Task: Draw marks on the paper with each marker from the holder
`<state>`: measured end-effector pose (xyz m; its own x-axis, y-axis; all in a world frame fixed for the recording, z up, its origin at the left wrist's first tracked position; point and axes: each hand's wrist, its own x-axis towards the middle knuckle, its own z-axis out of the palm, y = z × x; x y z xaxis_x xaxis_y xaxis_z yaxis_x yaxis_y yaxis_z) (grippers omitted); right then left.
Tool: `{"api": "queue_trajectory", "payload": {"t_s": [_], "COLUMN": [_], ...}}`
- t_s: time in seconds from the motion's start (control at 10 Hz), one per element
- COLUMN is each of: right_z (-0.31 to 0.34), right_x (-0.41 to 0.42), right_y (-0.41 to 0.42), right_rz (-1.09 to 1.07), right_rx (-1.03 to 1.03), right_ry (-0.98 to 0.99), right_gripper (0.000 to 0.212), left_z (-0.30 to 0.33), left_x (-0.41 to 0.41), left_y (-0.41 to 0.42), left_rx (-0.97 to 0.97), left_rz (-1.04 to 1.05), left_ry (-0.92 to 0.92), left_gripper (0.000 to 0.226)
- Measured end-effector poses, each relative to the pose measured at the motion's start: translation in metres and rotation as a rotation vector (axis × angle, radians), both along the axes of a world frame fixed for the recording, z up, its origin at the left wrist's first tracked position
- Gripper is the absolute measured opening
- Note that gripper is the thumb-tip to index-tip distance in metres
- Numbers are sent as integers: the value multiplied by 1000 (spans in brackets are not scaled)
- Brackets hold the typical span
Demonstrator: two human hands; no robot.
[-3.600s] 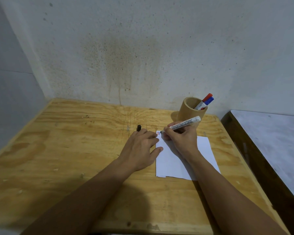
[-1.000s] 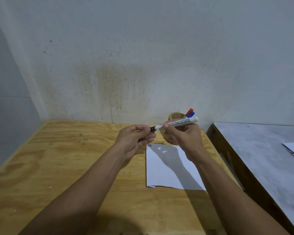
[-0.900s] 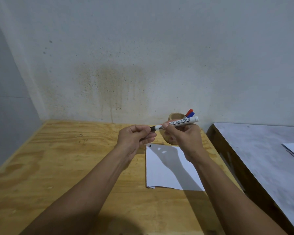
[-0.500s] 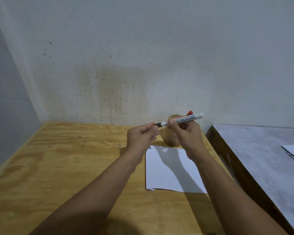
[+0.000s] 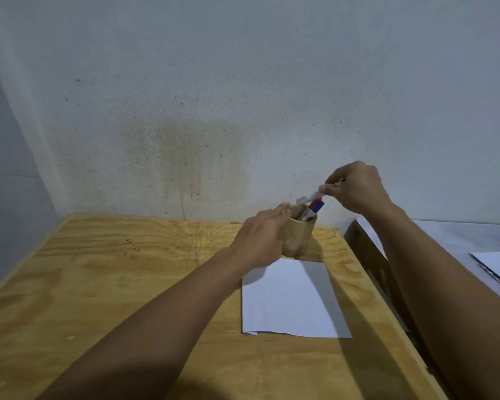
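The holder (image 5: 298,236) stands at the far right of the table (image 5: 127,284), just beyond the paper's (image 5: 292,301) far edge; two markers (image 5: 315,207) sit in it. The left hand (image 5: 261,241) rests against its left side; the right hand (image 5: 355,187) is above and to its right, a marker (image 5: 308,199) slanting from it down to the rim.

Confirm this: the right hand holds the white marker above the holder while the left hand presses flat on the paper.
Not quite. In the head view the left hand is at the wooden holder, fingers by its rim, not flat on the paper. The rest stands: the right hand holds the white marker above the holder.
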<state>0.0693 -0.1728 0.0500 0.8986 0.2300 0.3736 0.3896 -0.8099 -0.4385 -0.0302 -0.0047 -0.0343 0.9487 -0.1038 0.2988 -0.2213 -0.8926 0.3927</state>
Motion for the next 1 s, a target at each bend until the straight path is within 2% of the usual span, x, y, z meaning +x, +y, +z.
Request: {"api": "queue_trajectory", "payload": {"t_s": [0.2, 0.3, 0.4, 0.5, 0.7, 0.9, 1.0], "right_z": [-8, -19, -27, -35, -47, -54, -52], "right_x": [3, 7, 12, 18, 24, 17, 10], "right_y": [19, 25, 32, 37, 38, 33, 28], "right_rz": [82, 81, 56, 25, -15, 43, 56], "right_rx": [-133, -24, -33, -84, -137, 10, 120], "right_ry": [91, 37, 0, -47, -19, 67, 55], "right_gripper": [29, 33, 34, 27, 26, 33, 47], "left_z": [-8, -12, -18, -20, -18, -20, -17], "left_x": [6, 9, 11, 11, 9, 5, 3], "left_y": [1, 3, 4, 6, 5, 5, 6], "left_rx": [73, 53, 36, 17, 16, 68, 77], "left_rz": [5, -4, -11, -25, -29, -44, -19], "left_ry": [20, 20, 23, 35, 48, 38, 1], "left_gripper": [68, 68, 70, 72, 74, 77, 80]}}
